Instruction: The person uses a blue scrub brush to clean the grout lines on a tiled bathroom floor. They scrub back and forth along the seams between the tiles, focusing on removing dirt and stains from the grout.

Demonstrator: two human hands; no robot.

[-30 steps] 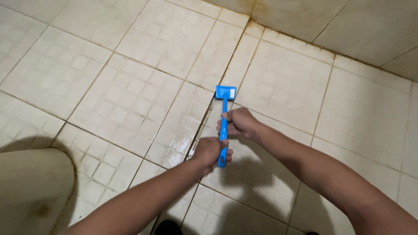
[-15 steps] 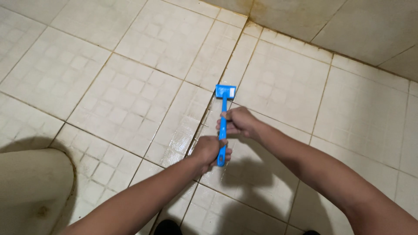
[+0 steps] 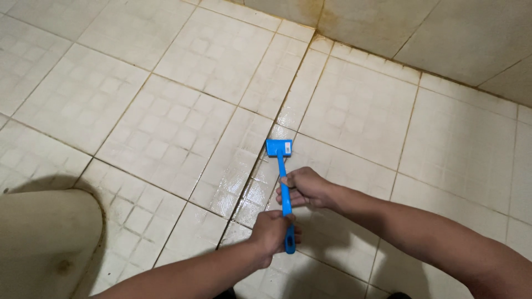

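Brush head has slid a little along the wet grout line since a moment ago, and both hands have come along with it, grip unchanged. Over at the left edge of the floor sits a pale, stained ceramic fixture, low and rounded, well apart from the work. Moving right, the left hand is closed tight round the lower end of the blue scrub brush, fingers wrapped fully about the handle near its tip. Just above it, the right hand is also curled shut on the handle, nearer the head. That square blue head lies flat on the tiled floor, right on a glistening seam between tiles. Done well, I'd say, this wants the head kept flat and pressed down from the upper hand, short strokes running along the seam rather than across it. Room looks generous: open tile to the left and ahead. Farther right and up, the stained wall base closes things off, so long pushes that way would soon meet the corner.
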